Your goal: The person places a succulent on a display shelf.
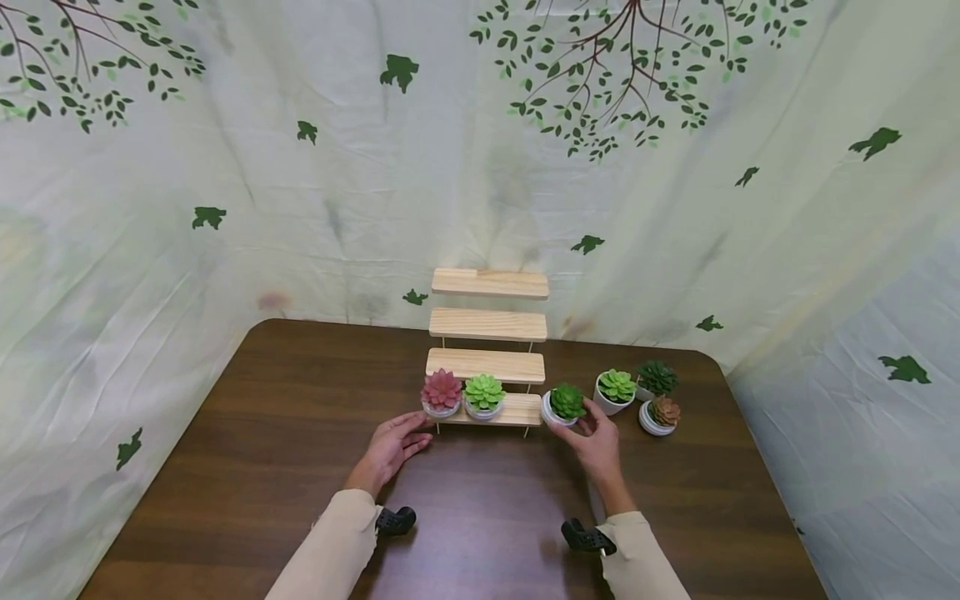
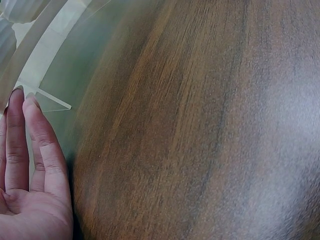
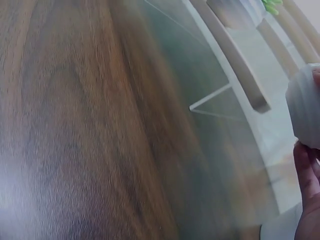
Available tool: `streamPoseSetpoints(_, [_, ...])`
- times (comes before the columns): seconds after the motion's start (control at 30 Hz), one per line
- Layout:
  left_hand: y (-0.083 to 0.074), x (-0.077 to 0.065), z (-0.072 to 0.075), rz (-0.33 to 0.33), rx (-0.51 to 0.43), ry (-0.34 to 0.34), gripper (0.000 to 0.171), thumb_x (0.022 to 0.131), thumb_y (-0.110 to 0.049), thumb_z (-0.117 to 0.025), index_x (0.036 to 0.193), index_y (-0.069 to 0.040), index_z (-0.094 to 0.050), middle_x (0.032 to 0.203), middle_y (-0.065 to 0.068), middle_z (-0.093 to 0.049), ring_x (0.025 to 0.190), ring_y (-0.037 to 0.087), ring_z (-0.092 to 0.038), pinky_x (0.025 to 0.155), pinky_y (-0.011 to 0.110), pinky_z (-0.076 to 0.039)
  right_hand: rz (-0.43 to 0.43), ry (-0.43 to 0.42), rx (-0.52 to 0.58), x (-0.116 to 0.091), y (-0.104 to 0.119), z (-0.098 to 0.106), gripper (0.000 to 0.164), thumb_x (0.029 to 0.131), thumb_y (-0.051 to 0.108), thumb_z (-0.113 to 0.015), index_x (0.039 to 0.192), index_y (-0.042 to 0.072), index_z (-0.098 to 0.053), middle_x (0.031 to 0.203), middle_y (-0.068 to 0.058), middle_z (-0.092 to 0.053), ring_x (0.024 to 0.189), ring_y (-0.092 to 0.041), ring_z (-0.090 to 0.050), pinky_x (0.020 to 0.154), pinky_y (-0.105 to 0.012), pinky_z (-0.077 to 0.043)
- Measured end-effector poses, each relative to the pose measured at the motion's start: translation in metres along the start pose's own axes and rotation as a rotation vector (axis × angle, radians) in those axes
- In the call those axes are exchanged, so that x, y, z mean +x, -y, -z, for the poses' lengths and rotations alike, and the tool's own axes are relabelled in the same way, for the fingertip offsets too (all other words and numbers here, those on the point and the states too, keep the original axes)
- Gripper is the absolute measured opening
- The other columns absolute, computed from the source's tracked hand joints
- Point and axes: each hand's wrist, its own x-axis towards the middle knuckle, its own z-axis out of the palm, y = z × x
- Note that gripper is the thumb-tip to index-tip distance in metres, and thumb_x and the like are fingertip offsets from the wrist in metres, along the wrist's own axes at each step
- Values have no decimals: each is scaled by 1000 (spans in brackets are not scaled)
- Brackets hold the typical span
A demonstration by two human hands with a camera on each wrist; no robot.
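A small wooden tiered shelf (image 1: 486,364) stands at the back of the table, a red succulent (image 1: 441,388) and a light green succulent (image 1: 483,392) in white pots on its lowest step. My right hand (image 1: 597,446) grips the white pot of a darker green succulent (image 1: 566,402) beside the right end of that step. In the right wrist view the ridged white pot (image 3: 304,107) shows between my fingers. My left hand (image 1: 390,447) has its fingers fairly straight, fingertips right at the left end of the lowest step, near the red succulent's pot.
Right of the shelf stand more potted succulents: a bright green one (image 1: 617,387), a dark green one (image 1: 657,377) and a brownish-orange one (image 1: 664,412). A leaf-printed curtain (image 1: 450,167) hangs behind the brown table (image 1: 315,400).
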Motion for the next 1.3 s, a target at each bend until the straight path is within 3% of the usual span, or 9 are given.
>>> streamPoseSetpoints(0.4, [1,0,2,5,-10,9,12,97,-14,-58,96,-11,-70,88,2,-70,74,15,-66,75,28,-57,54,57,-76,3,5,-20,66,73,6,-84,130,-6,-53,127,-24,-57,111,-35,-59,97,-46,-47])
streamPoseSetpoints(0.7, [0,-1,3,2,-7,21,14,98,-13,-56,97,-11,-70,90,2,-70,75,15,-66,78,29,-57,89,81,-167,-5,24,-29,61,74,11,-84,126,-5,-56,120,-22,-62,107,-34,-59,96,-51,-45])
streamPoseSetpoints(0.83, [0,0,2,1,-9,21,15,98,-13,-57,94,-13,-71,89,1,-70,74,15,-66,77,29,-57,130,74,-186,3,5,-33,63,72,13,-86,126,-3,-58,119,-19,-62,106,-33,-59,96,-52,-45])
streamPoseSetpoints(1.0, [0,-1,3,-4,-16,28,15,98,-12,-56,92,-14,-70,87,0,-70,74,15,-66,76,28,-56,181,63,-193,4,0,-37,61,71,10,-85,124,-4,-59,118,-20,-63,103,-35,-60,94,-53,-46])
streamPoseSetpoints(1.3, [0,0,2,5,-5,24,14,98,-13,-56,95,-12,-70,89,1,-70,76,15,-66,77,28,-56,180,62,-222,6,-1,-42,63,70,15,-86,125,-1,-59,118,-18,-64,102,-33,-59,92,-52,-45])
